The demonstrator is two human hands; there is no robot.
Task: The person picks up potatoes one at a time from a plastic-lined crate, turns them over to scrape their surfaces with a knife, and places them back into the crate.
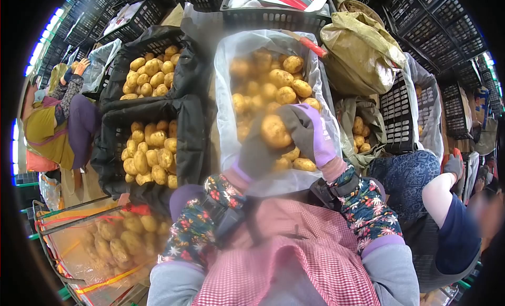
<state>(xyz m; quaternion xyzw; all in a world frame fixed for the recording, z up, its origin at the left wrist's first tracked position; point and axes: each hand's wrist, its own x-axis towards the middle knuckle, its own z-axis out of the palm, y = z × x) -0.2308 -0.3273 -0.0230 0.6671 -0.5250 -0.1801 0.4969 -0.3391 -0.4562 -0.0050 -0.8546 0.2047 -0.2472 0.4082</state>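
Both my hands wear grey and purple gloves and meet over the near part of a crate lined with white plastic. A large potato is held between them. My left hand wraps its left and lower side, blurred in part. My right hand grips its right side with curled fingers. Beneath and beyond them, loose potatoes fill the lined crate; those on the left look hazy. A tool with a red handle lies across the crate's far right rim.
Two black-lined crates of potatoes stand at left, and a clear bag of potatoes sits lower left. An olive sack and an open sack of potatoes are at right. People sit at far left and right.
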